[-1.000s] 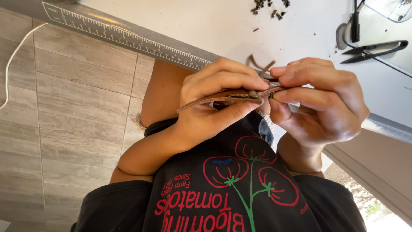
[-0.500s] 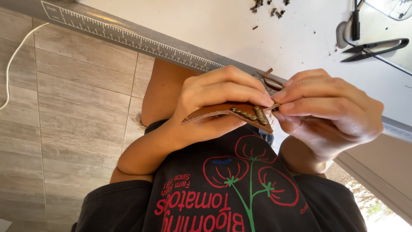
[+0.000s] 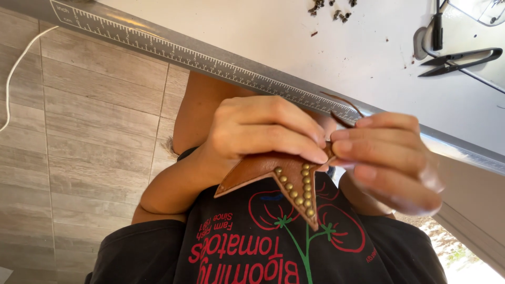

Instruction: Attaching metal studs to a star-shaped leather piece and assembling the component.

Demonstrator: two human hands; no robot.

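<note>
A brown leather star (image 3: 263, 167) with a row of brass studs (image 3: 300, 189) along two of its arms is held over my lap, in front of my black printed shirt (image 3: 252, 247). My left hand (image 3: 263, 131) grips the star from above, fingers curled over its upper edge. My right hand (image 3: 389, 158) pinches the star's right tip, where a thin brown leather cord (image 3: 344, 108) loops upward. The star's right tip is hidden between the fingertips of both hands.
A white table (image 3: 326, 47) with a metal ruler edge (image 3: 210, 60) runs across the top. Black thread snips (image 3: 460, 59) and dark scraps (image 3: 329, 8) lie on it. A white cable (image 3: 16, 68) trails over the grey wood-look floor (image 3: 79, 147) at the left.
The star has turned from edge-on so its studded face and lower point now show. Both hands have shifted slightly down and right.
</note>
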